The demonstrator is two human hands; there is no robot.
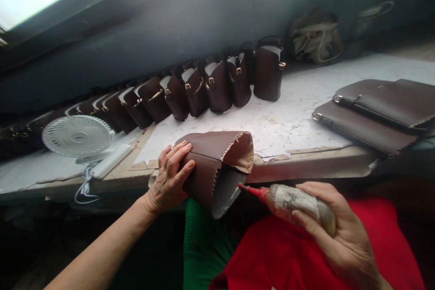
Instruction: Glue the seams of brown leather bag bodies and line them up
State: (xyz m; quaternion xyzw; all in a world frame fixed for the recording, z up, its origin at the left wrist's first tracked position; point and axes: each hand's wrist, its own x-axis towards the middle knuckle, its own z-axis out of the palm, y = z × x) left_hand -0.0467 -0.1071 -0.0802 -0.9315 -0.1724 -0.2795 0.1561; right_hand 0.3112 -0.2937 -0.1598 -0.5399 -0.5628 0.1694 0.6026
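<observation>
My left hand (173,174) grips a brown leather boot shaft (204,158) from its left side. The piece lies tilted on its side, its open end with a jagged cut edge facing right. Tan lining and a grey inner surface show inside. In my right hand (335,222) is a glue bottle (299,204) with a worn pale label and a red nozzle. The nozzle's tip points left and sits right by the lower rim of the opening; whether it touches cannot be made out.
Behind stands a long row of similar brown pieces with buckles (217,84) on a paper-covered table (299,122). A small white fan (78,136) with a cord is at left. Flat brown pieces (380,113) lie stacked at right, overhanging the table edge. A bag (316,38) sits at the back.
</observation>
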